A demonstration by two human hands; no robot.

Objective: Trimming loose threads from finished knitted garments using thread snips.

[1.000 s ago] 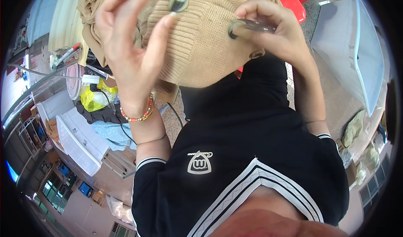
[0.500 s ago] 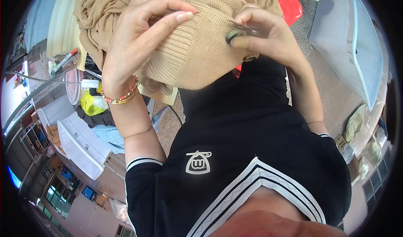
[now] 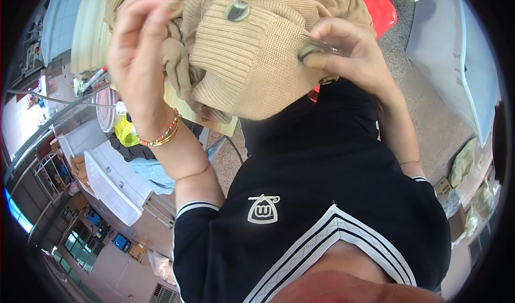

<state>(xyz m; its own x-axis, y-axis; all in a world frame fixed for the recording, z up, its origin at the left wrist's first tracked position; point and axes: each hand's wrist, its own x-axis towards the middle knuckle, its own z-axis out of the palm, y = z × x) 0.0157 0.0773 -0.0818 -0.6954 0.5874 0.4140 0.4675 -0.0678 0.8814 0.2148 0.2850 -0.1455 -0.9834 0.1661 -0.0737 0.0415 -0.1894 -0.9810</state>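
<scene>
A beige knitted garment (image 3: 284, 69) with a ribbed band is bunched in front of me. A round green-brown button (image 3: 237, 11) lies on the ribbing at its upper edge. My right hand (image 3: 351, 56) is closed at the garment's right side, thumb and finger pinching a second greenish button (image 3: 309, 52). A thin, dark, pointed metal piece (image 3: 319, 41) shows between those fingers; its kind is unclear. Raised to the left, off the knit, my left hand (image 3: 137, 56) is blurred, with thumb and index finger drawn together. Whatever it may hold is too small to make out.
More beige knit (image 3: 188, 2) is heaped behind on a pale wooden surface (image 3: 88, 29). A red plastic chair (image 3: 383, 10) stands beyond on the right, near a translucent bin (image 3: 448, 51). Left below are a white tray (image 3: 115, 187) and a yellow bag (image 3: 126, 131).
My left hand has left the ribbed band and moved left, uncovering the button there. My right hand keeps its pinch at the other button. The whole view has shifted slightly.
</scene>
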